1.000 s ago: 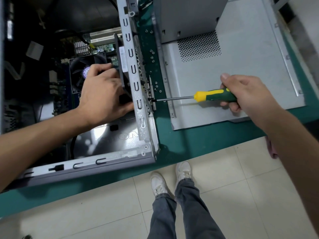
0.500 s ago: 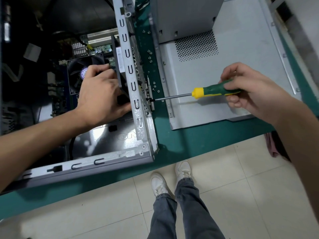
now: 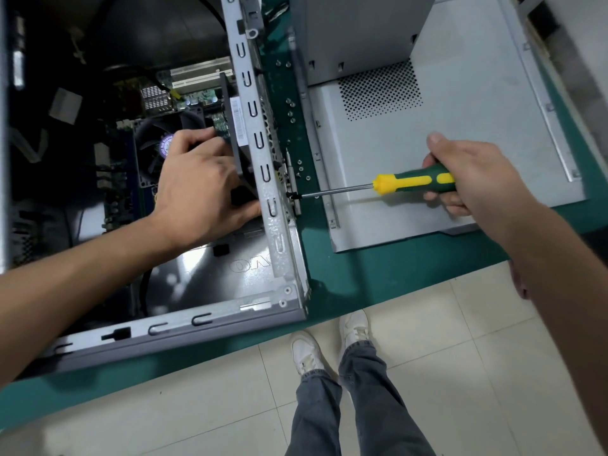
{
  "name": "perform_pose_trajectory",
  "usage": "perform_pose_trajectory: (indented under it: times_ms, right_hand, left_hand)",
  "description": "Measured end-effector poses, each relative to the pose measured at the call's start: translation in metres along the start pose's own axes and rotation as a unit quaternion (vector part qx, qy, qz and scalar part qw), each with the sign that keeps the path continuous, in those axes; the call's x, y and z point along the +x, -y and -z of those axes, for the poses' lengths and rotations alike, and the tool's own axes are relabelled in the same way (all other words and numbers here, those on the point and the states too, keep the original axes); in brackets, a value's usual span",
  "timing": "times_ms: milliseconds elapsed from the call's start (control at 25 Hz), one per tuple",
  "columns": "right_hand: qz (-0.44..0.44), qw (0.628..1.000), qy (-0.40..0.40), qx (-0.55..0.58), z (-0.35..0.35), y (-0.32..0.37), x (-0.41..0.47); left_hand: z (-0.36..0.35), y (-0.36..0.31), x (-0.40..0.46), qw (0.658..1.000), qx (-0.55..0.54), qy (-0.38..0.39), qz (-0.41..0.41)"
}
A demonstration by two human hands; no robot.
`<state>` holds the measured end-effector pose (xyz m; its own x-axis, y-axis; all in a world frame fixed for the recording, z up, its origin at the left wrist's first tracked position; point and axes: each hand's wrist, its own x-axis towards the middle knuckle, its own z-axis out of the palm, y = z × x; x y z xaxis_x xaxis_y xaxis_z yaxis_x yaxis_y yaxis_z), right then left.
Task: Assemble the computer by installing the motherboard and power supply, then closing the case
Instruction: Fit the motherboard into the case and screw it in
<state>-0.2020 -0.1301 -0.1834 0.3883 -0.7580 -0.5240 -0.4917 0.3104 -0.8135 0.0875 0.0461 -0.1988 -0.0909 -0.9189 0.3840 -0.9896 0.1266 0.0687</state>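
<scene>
The open computer case (image 3: 276, 225) lies on its side on the green bench (image 3: 378, 274), its inside facing up so everything in it can be reached from above. Deep in the left part sits the motherboard (image 3: 144, 192), already down on the floor of the case, with the CPU cooler fan (image 3: 154, 146) on top of it.

The left hand (image 3: 200, 185) is inside the case, fingers curled around a black rear fan (image 3: 237, 153) and pressing it flat against the inner face of the back panel. My guess is that it is held there to keep its holes lined up while a screw goes in from outside.

That screw (image 3: 293, 195) sits at the tip of a screwdriver (image 3: 414, 183) with a green and yellow handle, lying nearly level so the shaft meets the back panel square. The right hand (image 3: 473, 179) has its fingers wrapped round the handle, thumb up along the top, a grip suited to twisting.

More loose screws (image 3: 291, 108) are scattered on the bench just beside the case, within easy reach. Further right the removed side panel (image 3: 444, 143) lies flat on the bench, out of the way until closing time, with a grey metal box (image 3: 355, 31) resting on its far end; I cannot tell whether that is the power supply.
</scene>
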Motion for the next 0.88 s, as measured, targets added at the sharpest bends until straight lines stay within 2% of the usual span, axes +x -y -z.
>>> perform_pose_trajectory:
  times_ms: [40,160,200,320,400,480,560,640,680,720,800,880]
  right_hand:
    - [-0.01,1.0,0.009,0.024,0.002,-0.001,0.0]
    - [-0.015,0.98,0.101,0.169,0.015,-0.004,0.0]
    - [-0.005,0.982,0.103,0.159,0.017,-0.006,-0.002]
    - [0.015,0.999,0.035,0.026,0.005,-0.012,0.001]
    - [-0.009,0.997,0.035,0.064,0.005,-0.011,0.003]
    - [-0.013,0.984,0.088,0.153,0.013,-0.012,0.005]
    - [0.0,0.988,0.093,0.12,0.014,-0.01,0.001]
    - [-0.003,0.998,0.052,0.021,0.008,-0.012,0.003]
    - [-0.013,0.999,0.04,0.012,0.006,-0.011,0.004]
    - [-0.026,0.998,0.039,0.036,0.007,-0.011,0.004]
    - [-0.03,0.987,0.086,0.132,0.015,-0.011,0.004]
    - [-0.01,0.985,0.105,0.138,0.018,-0.01,-0.001]
  left_hand:
    - [0.0,0.0,0.0,1.0,0.001,0.002,0.002]
    - [-0.001,0.001,0.0,1.0,0.0,0.003,0.002]
    - [-0.001,0.0,0.0,1.0,-0.002,0.0,0.001]
    - [-0.001,0.001,-0.001,1.0,0.003,0.005,0.008]
    - [-0.002,0.001,-0.001,1.0,0.004,0.01,0.009]
    - [-0.003,0.001,0.0,1.0,0.005,0.008,0.008]
    - [-0.004,0.002,-0.001,1.0,0.002,0.003,0.005]
    - [-0.004,0.002,-0.002,1.0,-0.002,-0.003,0.003]
    - [-0.003,0.003,-0.002,1.0,-0.004,-0.006,0.002]
    - [-0.004,0.002,-0.001,1.0,-0.006,-0.009,0.002]
    - [-0.004,0.002,-0.001,1.0,0.0,-0.007,0.006]
    - [-0.005,0.001,-0.001,1.0,0.002,-0.004,0.007]
